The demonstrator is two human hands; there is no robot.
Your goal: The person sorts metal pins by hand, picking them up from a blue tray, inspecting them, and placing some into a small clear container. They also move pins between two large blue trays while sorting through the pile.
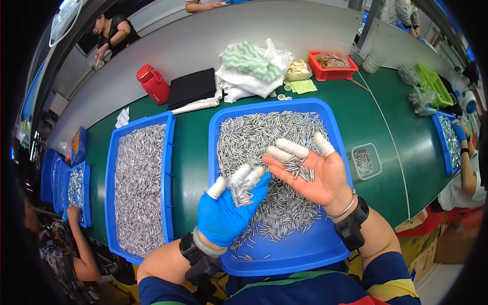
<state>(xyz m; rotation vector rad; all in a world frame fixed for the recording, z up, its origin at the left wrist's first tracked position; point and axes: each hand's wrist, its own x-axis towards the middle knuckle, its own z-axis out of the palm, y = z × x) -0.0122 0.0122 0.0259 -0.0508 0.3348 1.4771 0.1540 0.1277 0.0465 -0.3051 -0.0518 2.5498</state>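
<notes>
Palm up over a blue tray [284, 260] of small silver metal pins [264, 134], my left hand [221, 216] wears a blue glove with white finger cots on several fingertips. A small heap of pins rests on its cupped fingers. My right hand [328, 178] is bare except for white cots on the thumb and two fingers. It is also palm up, slightly higher and to the right, with a loose bunch of pins [299, 168] across its fingers and palm. The two hands' fingertips almost meet. Loose pins lie scattered at the tray's near end.
A second blue tray [170, 193] full of pins stands left. A small clear container [377, 165] with pins sits right. Behind are a red flask [153, 85], black cloth [193, 86], white cloths [249, 89] and a red bin [333, 73]. Other people work at both sides.
</notes>
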